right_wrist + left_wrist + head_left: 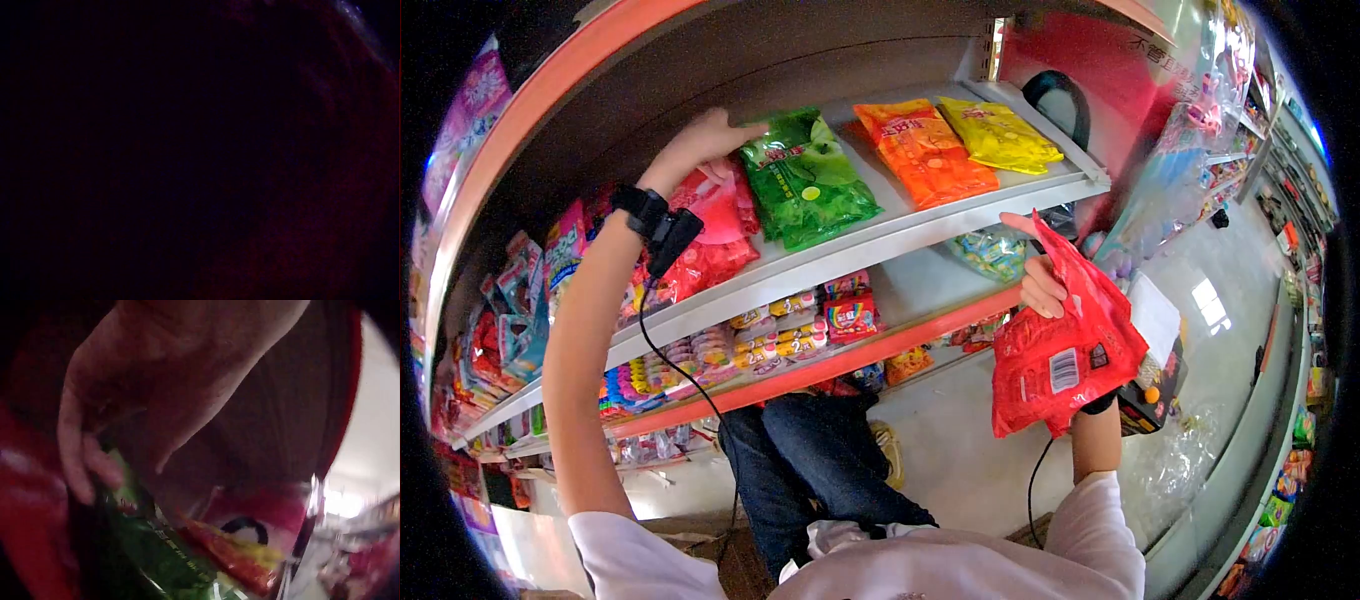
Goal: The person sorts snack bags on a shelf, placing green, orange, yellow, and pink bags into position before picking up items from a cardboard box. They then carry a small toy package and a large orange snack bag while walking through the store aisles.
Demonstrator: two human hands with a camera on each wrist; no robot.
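Observation:
My left hand [705, 140] pinches the upper left corner of a glossy green snack bag [808, 185] lying on the upper shelf. In the left wrist view the fingers [78, 462] curl over the top edge of that green bag [169, 550]. Off to the right, clear of the shelf, a red snack bag [1060, 355] hangs from my right hand [1040, 285], whose fingers grip its upper left part. A barcode shows on this bag. The right wrist view is almost black, with a dim red surface filling it.
An orange bag [925, 150] and a yellow bag [1000, 135] lie right of the green one; red bags [705, 235] sit left of it. The shelf's metal front edge [820, 255] runs below them. Small candy packs [785, 325] fill a lower shelf. A cable [685, 370] trails from the left wrist.

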